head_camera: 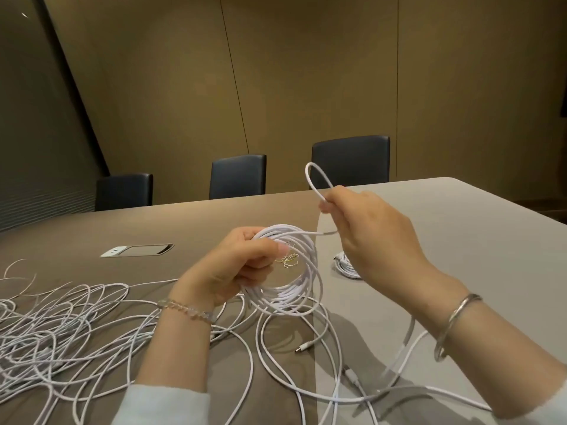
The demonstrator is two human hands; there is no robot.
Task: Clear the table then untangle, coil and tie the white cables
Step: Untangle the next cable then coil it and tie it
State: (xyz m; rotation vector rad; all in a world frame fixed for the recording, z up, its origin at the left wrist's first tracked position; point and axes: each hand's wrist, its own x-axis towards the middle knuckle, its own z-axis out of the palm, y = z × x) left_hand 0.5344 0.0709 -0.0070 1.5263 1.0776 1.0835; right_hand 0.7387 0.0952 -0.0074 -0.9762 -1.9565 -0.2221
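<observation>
The left hand (242,265) is raised above the surface (460,240), fingers curled around a round coil of smooth white cable (294,277). The right hand (368,231), higher and palm down, pinches a narrow upright loop (316,179) of the same cable. Loose white cables (61,326) sprawl tangled at left, and a finished small coil (345,265) lies beyond the right wrist.

1. My left hand (242,265) is bare, with a beaded bracelet (187,308) of pale, glassy beads around the wrist.
2. My right hand (372,233) is bare too, with a plain silver bangle (454,323) on the wrist.
3. Both forearms end in pale, light-coloured sleeves (162,404) pushed back from the wrists.
</observation>
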